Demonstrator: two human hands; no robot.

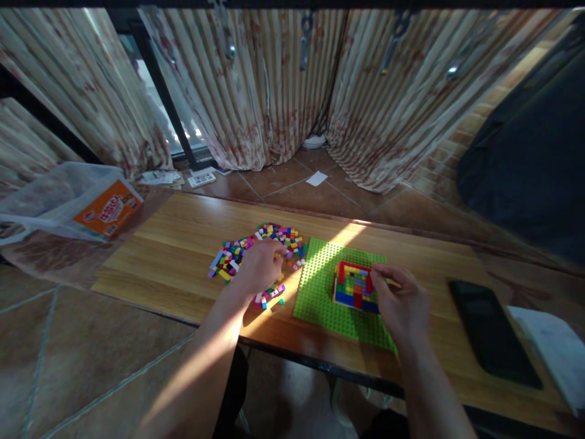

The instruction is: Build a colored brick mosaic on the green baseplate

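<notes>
A loose pile of small multicoloured toy building bricks (232, 251) lies on the table. Over its right part hovers or rests my left hand (261, 265), fingers curled down; whatever they pinch is hidden. To the right is a green studded baseplate (315, 292), carrying a low square build of bricks (357, 299) with red, yellow and blue along its edges. At the right side of that build is my right hand (404, 302), thumb and forefinger closed near the upper right corner. Whether a brick sits between those fingertips I cannot make out.
The wooden table (159, 262) has a black phone-like slab (493, 332) at the right, beside a white object (551, 347). A translucent plastic bag (59, 195) with an orange label stands left. Striped curtains (274, 91) hang behind; papers (317, 178) lie on the tiled floor.
</notes>
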